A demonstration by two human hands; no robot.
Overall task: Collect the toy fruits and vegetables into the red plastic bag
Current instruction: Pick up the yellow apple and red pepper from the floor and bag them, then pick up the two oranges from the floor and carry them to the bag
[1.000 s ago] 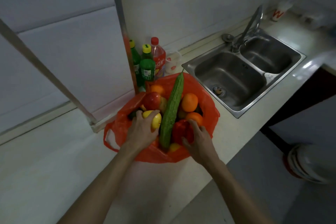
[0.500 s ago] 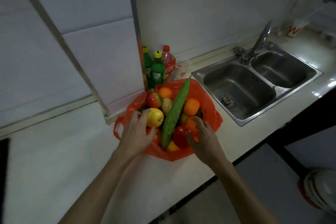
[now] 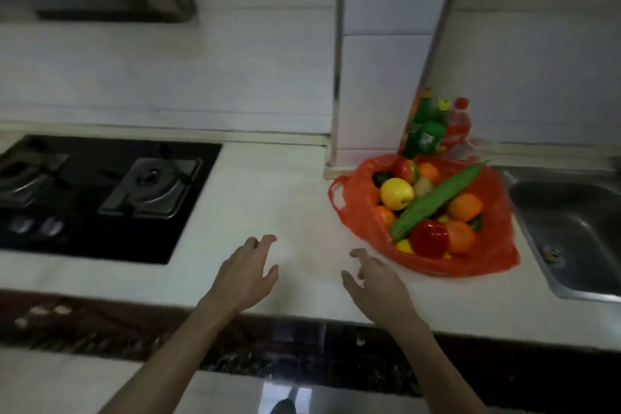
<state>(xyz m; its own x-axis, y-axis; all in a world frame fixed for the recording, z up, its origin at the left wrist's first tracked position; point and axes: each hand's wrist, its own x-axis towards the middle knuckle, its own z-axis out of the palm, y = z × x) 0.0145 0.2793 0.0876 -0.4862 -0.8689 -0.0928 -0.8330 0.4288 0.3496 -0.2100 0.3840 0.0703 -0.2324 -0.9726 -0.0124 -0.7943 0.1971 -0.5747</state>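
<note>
Head view: both hands (image 3: 247, 274) empty over counter (image 3: 295, 198), beside bag (image 3: 363, 222).

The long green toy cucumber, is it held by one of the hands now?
No, the long green toy cucumber lies in the red plastic bag, while the left hand and right hand are empty.

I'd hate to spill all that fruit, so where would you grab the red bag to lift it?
Probably by the handle loop on the red plastic bag's left edge, coming from the left, where both empty hands are. It stands free of the fruit. The cucumber pokes over the far rim, so a matching handle on the right, not visible here, would likely be needed too.
</note>
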